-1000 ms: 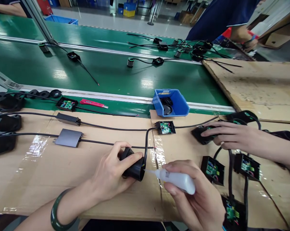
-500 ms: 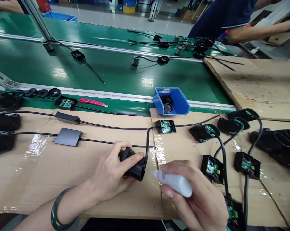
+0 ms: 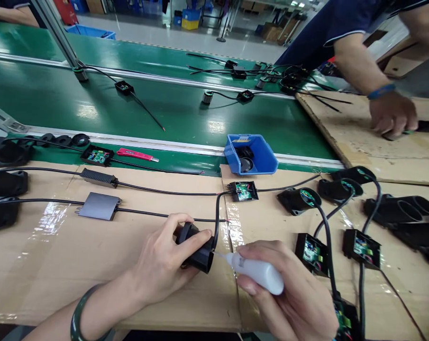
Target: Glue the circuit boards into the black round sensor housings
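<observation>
My left hand [image 3: 171, 258] is closed around a black cylindrical housing [image 3: 200, 255], tilted with its mouth toward the right. A black cable [image 3: 217, 218] rises from the housing's rim and bends to an open box with a green circuit board [image 3: 245, 191]. Between the fingers of my right hand [image 3: 288, 289] lies a white squeeze bottle [image 3: 259, 273] with a thin needle tip. That tip points left and meets the housing's rim near the cable. Whether liquid comes out is too small to see.
A blue bin [image 3: 251, 154] with black rings stands behind my hands, and a red utility knife [image 3: 136, 154] lies left of it. Wired housings [image 3: 299, 201] and open circuit boxes [image 3: 314, 253] crowd the right. Across the green conveyor [image 3: 146, 109], a co-worker's hand [image 3: 394, 111] rests over cardboard.
The co-worker's arm has come forward over the cardboard at the far right. My hands keep the housing and bottle in nearly the same position; the view has shifted slightly.
</observation>
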{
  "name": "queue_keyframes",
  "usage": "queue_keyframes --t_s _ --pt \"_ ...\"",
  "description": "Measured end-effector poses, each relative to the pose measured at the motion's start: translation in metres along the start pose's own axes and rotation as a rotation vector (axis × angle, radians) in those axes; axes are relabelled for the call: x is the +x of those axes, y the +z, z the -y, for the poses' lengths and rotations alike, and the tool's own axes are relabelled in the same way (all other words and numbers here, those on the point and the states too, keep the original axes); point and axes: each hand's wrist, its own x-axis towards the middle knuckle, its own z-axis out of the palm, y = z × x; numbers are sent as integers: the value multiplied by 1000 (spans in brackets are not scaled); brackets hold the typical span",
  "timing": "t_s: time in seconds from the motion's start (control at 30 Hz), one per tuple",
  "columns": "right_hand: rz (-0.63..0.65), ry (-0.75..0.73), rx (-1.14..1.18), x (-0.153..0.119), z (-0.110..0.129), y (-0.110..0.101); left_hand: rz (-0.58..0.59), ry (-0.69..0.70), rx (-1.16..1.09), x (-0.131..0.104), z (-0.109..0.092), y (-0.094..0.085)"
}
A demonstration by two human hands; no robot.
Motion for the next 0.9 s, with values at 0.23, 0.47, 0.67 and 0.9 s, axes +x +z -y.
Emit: queue_keyframes --t_s 0.23,0.47,0.67,0.9 --pt "-3 19 14 0 5 0 -8 -3 3 3 0 0" --pt "-29 3 -63 1 3 -1 -9 -2 -7 0 1 1" --pt "-76 95 71 -5 -1 0 21 -90 -171 3 -1 0" --pt "-496 271 453 -15 1 23 72 -500 -763 6 -5 11"
